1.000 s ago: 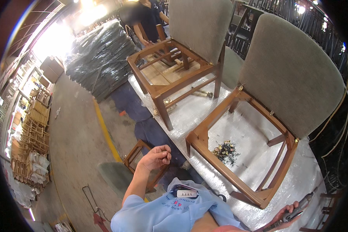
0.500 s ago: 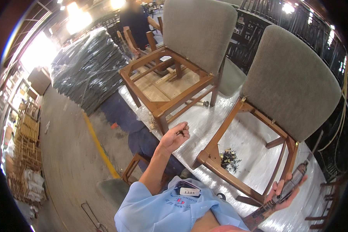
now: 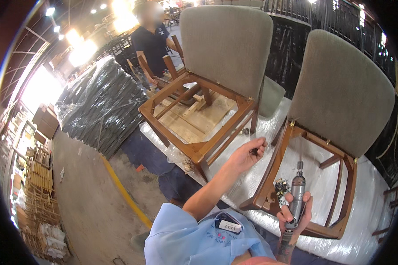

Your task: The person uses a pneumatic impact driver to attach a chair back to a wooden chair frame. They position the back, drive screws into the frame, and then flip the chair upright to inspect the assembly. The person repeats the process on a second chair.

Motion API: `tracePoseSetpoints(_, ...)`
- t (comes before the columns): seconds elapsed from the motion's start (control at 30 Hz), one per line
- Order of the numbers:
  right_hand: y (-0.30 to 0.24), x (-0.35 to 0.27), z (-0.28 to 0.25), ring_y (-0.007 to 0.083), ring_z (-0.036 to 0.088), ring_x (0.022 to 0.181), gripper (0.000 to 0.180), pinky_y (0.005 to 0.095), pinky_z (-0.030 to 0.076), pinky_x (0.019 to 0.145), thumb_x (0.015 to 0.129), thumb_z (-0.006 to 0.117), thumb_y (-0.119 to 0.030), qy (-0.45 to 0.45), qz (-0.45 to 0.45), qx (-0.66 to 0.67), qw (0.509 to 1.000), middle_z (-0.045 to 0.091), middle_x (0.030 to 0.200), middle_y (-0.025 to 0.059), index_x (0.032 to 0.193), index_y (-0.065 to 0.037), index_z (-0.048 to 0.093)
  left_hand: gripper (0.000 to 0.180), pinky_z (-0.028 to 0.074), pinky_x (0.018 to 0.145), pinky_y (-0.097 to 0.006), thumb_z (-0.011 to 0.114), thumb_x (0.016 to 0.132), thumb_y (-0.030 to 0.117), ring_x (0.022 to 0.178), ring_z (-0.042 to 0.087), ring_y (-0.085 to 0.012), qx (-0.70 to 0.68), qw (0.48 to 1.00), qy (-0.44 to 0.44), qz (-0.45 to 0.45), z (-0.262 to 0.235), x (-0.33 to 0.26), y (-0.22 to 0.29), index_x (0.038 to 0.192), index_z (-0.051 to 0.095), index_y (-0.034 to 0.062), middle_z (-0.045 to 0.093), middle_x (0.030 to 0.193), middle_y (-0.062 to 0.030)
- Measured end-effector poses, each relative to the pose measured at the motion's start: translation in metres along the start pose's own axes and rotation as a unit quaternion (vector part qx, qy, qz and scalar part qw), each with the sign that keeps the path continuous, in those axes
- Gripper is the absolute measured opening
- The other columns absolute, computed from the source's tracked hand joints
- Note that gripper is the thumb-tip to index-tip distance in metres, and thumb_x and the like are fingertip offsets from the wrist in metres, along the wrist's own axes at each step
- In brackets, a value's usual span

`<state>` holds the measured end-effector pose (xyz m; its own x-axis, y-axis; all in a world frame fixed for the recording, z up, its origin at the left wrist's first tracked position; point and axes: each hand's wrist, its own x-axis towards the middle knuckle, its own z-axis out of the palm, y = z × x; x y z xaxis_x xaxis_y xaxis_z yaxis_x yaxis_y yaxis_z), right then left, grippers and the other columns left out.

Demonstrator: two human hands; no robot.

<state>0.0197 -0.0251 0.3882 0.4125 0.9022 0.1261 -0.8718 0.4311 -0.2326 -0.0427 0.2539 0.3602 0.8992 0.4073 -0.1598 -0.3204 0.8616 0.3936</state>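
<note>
My right hand (image 3: pixel 306 216) is wrapped round a grey pneumatic screwdriver (image 3: pixel 298 187), held upright over the open seat frame of the right chair (image 3: pixel 269 179). Its long thin bit points away toward the back of that frame. My left hand (image 3: pixel 247 155) is closed on a few small dark screws (image 3: pixel 254 151), in the gap between the two chairs. Both chairs have grey-green padded backs and bare brown wooden seat frames. Beside the driver, a heap of dark screws (image 3: pixel 281 189) with yellowish bits shows within the right frame. The left chair (image 3: pixel 194 150) stands just beyond my left hand.
Shiny plastic wrap (image 3: pixel 234 190) covers the work surface under the chairs. A person in a dark shirt (image 3: pixel 149 46) handles wooden parts behind the left chair. A plastic-wrapped dark stack (image 3: pixel 101 101) stands at left, near a yellow floor line (image 3: pixel 124 190).
My right hand has brought the screwdriver leftward and up over the right seat frame. My left hand, still closed on the screws, has moved right. The view has shifted slightly.
</note>
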Motion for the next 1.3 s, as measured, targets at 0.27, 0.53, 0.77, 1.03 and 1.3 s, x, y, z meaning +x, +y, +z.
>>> tracePoseSetpoints(0.27,0.034,0.006,0.023,0.0183,0.053,0.049,0.025,0.0306,0.048,0.044,0.107,0.029,-0.040,0.119,0.021,-0.107,0.987,0.052,0.105,0.0207,0.101,-0.020,0.042,0.018,0.042,0.057,-0.015,0.062,0.097,0.026,0.068,0.048,-0.0026,0.029,0.995,-0.073,-0.056,0.013,0.037,0.002,0.099,0.058,0.0084,0.054,0.083,0.0042)
tracePoseSetpoints(0.53,0.042,0.008,0.022,0.0191,0.052,0.048,0.025,0.0304,0.047,0.043,0.107,0.032,-0.041,0.118,0.038,-0.155,0.980,0.052,0.103,0.0205,0.100,-0.019,0.041,0.026,0.034,0.043,-0.012,0.071,0.091,0.034,0.055,0.046,-0.0010,0.014,0.996,-0.035,-0.081,0.022,0.047,0.000,0.089,0.062,0.0099,0.054,0.071,0.0052)
tracePoseSetpoints(0.77,0.043,0.012,0.030,0.0197,0.055,0.051,0.026,0.0276,0.047,0.043,0.107,0.033,-0.040,0.130,0.041,-0.154,0.979,0.056,0.100,0.0193,0.097,-0.018,0.043,0.024,0.031,0.040,-0.012,0.074,0.089,0.030,0.054,0.046,-0.0003,0.117,0.992,-0.030,-0.048,0.023,0.047,0.008,0.086,0.062,0.0087,0.054,0.068,0.0045)
tracePoseSetpoints(1.03,0.046,0.017,0.026,0.0171,0.052,0.048,0.025,0.0250,0.042,0.041,0.107,0.033,-0.040,0.135,0.034,-0.275,0.951,0.055,0.100,0.0171,0.098,-0.019,0.042,0.026,0.027,0.040,-0.012,0.078,0.086,0.025,0.054,0.040,-0.0006,0.211,0.975,-0.031,-0.059,0.024,0.047,0.026,0.082,0.060,0.0058,0.051,0.069,0.0010)
tracePoseSetpoints(1.3,0.042,0.032,0.019,0.0165,0.053,0.047,0.028,0.0251,0.042,0.039,0.106,0.035,-0.042,0.156,-0.010,-0.333,0.930,0.059,0.096,0.0157,0.094,-0.017,0.042,0.034,0.020,0.040,-0.018,0.064,0.094,0.041,0.049,0.032,-0.0032,0.108,0.991,0.009,-0.084,-0.006,0.084,0.008,0.091,0.057,0.0079,0.043,0.065,0.0067)
